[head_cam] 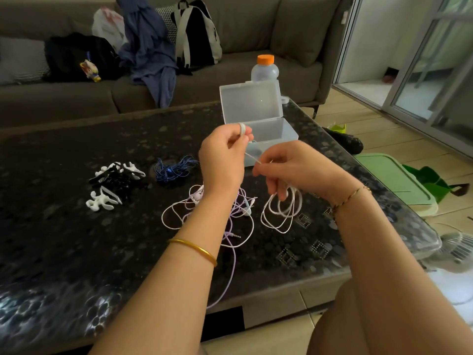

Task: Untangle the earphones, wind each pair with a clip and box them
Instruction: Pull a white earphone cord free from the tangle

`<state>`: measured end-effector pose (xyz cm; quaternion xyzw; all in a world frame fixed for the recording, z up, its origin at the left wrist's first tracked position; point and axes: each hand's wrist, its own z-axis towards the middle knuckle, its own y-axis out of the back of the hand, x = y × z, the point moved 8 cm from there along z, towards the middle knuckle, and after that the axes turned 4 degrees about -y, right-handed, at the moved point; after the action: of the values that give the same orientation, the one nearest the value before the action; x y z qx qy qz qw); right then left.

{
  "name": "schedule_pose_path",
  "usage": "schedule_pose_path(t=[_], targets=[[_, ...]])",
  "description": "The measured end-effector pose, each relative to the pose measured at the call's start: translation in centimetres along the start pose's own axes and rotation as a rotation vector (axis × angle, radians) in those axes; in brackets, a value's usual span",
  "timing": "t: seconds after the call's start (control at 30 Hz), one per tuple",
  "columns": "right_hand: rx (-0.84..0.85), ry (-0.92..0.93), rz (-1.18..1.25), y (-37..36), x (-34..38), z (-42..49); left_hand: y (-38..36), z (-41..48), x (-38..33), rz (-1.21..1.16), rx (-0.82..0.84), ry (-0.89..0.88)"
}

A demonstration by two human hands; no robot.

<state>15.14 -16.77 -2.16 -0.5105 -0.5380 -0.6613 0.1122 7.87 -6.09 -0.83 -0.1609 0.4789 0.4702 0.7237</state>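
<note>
My right hand (289, 170) holds a coil of white earphone cord (281, 211) whose loops hang below its curled fingers. My left hand (222, 155) pinches the free end of that cord, raised in front of the clear plastic box (271, 131), which stands open with its lid up. A short stretch of cord runs taut between the two hands. Tangled pale purple earphones (230, 216) lie on the dark table under my wrists, the plug near the middle. Blue earphones (174, 169) lie bundled further left. Several white and black clips (112, 183) lie at the left.
An orange-capped bottle (265, 69) stands behind the box. A sofa with bags and clothes runs along the table's far side. A green lidded bin (391, 175) and a fan (458, 249) stand on the floor to the right of the table edge.
</note>
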Motion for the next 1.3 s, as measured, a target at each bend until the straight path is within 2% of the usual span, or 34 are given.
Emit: schedule_pose_path(t=[0.07,0.13,0.2,0.27,0.33,0.43,0.5,0.57,0.63,0.73,0.83,0.9,1.03,1.1,1.23,1.3], targets=[[-0.236,0.054,-0.097,2.3,-0.2,0.1,-1.0,0.0,-0.5,0.219,0.15,-0.076],[-0.497,0.113,-0.195,4.5,-0.5,-0.3,-2.5,-0.4,-0.3,0.33,0.352,-0.048],[-0.605,0.149,-0.189,5.1,-0.9,-0.4,-3.8,-0.9,-0.4,0.383,0.491,-0.047],[-0.622,0.128,-0.206,5.3,-1.8,0.0,-4.2,-0.8,-0.8,0.411,0.499,-0.048],[-0.582,0.028,-0.259,5.2,-3.2,0.7,-2.9,0.0,-0.1,0.244,0.35,0.138],[-0.461,-0.083,-0.257,4.8,-5.2,1.0,-0.6,0.5,1.2,-0.302,0.045,0.492],[-0.361,-0.115,-0.122,4.1,-5.9,0.9,0.1,0.5,1.4,-0.53,-0.075,0.588],[-0.259,-0.189,0.134,3.5,-7.0,0.6,0.8,0.3,1.5,-0.726,-0.192,0.664],[-0.224,-0.285,0.26,3.5,-8.3,0.1,1.6,0.3,1.4,-0.823,-0.299,0.686],[-0.349,-0.431,-0.035,5.5,-11.1,-0.3,2.6,0.4,1.2,-0.818,-0.386,0.666],[-0.361,-0.556,-0.395,6.5,-11.9,-0.8,2.6,0.6,0.6,-0.751,-0.334,0.608],[-0.279,-0.469,-0.433,5.6,-10.7,-0.4,1.7,0.8,0.1,-0.661,-0.202,0.579],[-0.304,-0.086,0.117,4.1,-4.3,-0.7,-0.3,0.2,-0.2,-0.437,0.018,0.558],[-0.302,0.049,0.296,3.5,-2.0,-0.6,-1.2,-0.1,-0.3,-0.395,0.094,0.553],[-0.278,0.168,0.389,2.0,0.0,-0.1,-2.1,-0.6,0.1,-0.395,0.2,0.586],[-0.248,0.131,0.58,1.6,-0.3,0.2,-2.2,-0.6,0.4,-0.45,0.213,0.612]])
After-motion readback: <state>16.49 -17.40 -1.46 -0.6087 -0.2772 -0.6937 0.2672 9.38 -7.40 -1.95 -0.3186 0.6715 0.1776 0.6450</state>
